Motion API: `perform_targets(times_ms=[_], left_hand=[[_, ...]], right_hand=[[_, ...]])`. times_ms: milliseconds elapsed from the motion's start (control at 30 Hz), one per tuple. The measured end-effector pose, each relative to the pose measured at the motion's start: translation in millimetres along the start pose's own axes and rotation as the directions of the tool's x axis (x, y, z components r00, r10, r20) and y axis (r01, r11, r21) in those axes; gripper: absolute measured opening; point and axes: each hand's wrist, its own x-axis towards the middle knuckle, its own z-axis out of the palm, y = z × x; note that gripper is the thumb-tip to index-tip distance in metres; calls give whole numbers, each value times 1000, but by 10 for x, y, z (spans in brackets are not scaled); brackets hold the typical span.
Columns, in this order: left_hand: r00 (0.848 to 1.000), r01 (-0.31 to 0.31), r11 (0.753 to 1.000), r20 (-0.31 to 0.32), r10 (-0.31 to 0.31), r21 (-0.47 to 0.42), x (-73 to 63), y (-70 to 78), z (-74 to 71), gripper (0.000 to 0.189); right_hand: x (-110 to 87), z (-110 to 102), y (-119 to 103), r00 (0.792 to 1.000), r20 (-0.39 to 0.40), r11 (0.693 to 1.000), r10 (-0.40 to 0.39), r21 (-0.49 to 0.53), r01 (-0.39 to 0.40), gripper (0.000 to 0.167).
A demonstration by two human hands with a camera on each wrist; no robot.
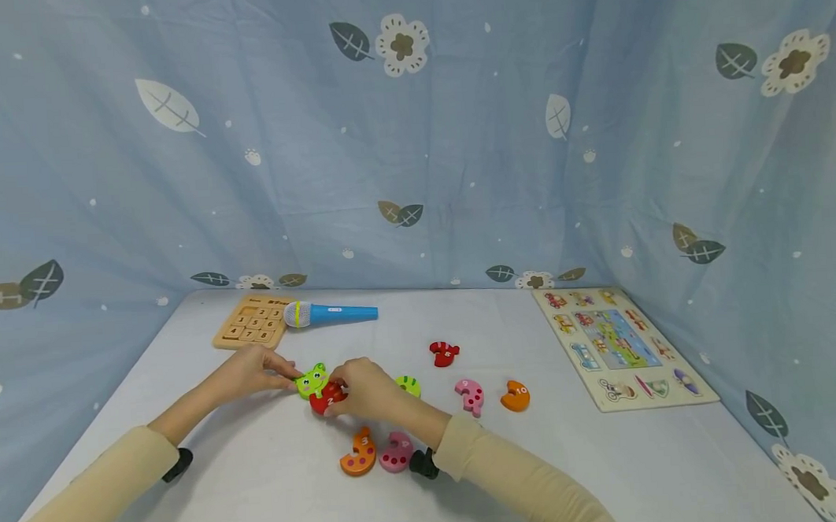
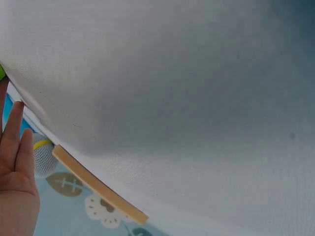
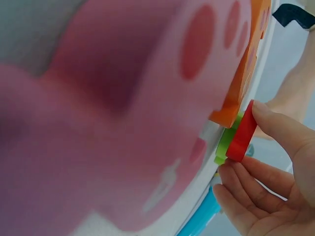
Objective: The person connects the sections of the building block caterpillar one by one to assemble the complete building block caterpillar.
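My left hand (image 1: 256, 369) holds the left edge of a flat green animal-head piece (image 1: 311, 382) between finger and thumb. In the left wrist view, that hand's other fingers (image 2: 23, 152) are extended, and only a corner of green shows. My right hand (image 1: 364, 388) pinches a red numbered piece (image 1: 324, 400), which meets the lower right side of the green head. The right wrist view has the red piece (image 3: 242, 133) between thumb and fingertips, with green right beside it. Below the right hand lie an orange piece (image 1: 358, 456) and a pink piece (image 1: 394, 455).
Behind the right hand is a partly covered green striped piece (image 1: 410, 385). Red (image 1: 444, 353), pink (image 1: 471, 395) and orange (image 1: 516, 396) pieces lie farther right. A wooden number board (image 1: 251, 323), a blue microphone (image 1: 343, 314) and a picture puzzle board (image 1: 594, 378) stand around them.
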Motion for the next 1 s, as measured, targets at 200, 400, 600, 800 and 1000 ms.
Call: perform_targets(times_ms=[200, 400, 600, 800, 1000], left_hand=[[1000, -8, 1000, -5, 8, 1, 14, -13, 21, 16], [1000, -5, 1000, -18, 5, 9, 4, 3, 24, 17], [1000, 0, 1000, -22, 0, 14, 4, -4, 28, 18], [1000, -1, 1000, -17, 1, 14, 2, 9, 28, 19], [1000, -10, 1000, -11, 10, 12, 3, 24, 20, 18]], right_hand=[[11, -7, -45, 1000, -7, 999, 21, -43, -21, 45], [28, 3, -76, 999, -12, 995, 34, -98, -35, 44], [48, 8, -79, 999, -5, 990, 40, -132, -40, 46], [55, -8, -100, 998, 31, 989, 55, -142, -50, 40], [79, -25, -123, 998, 43, 986, 47, -164, -39, 33]])
